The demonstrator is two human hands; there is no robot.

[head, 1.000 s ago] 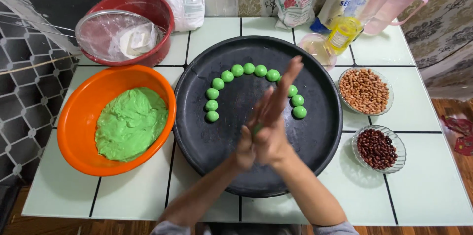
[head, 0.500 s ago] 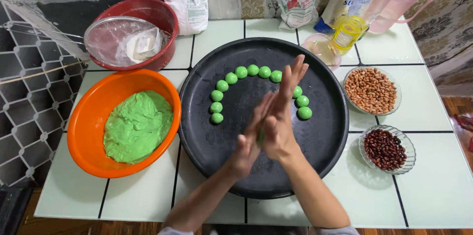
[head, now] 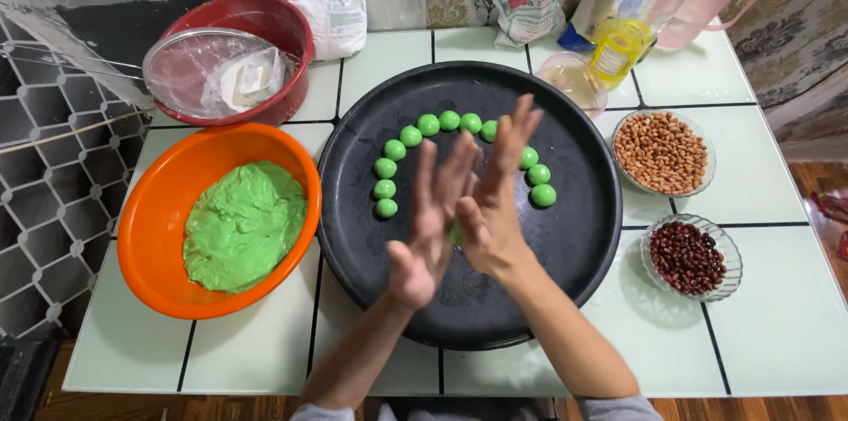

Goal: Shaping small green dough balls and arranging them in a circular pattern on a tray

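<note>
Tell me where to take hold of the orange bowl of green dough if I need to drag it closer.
Grip the orange bowl by its bare near rim, coming from the front table edge with the left hand. The green dough sits low inside, so the rim is clean, and the black tray crowds its right side, probably leaving little room there.

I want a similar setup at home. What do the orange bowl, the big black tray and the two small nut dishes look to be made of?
Orange bowl: likely plastic, with an even bright colour and soft sheen. Black tray: possibly coated metal or enamel, dark, faintly glossy, thin raised rim. Peanut dish and dark-bean dish: clear glass or clear plastic, with see-through ribbed rims.
</note>
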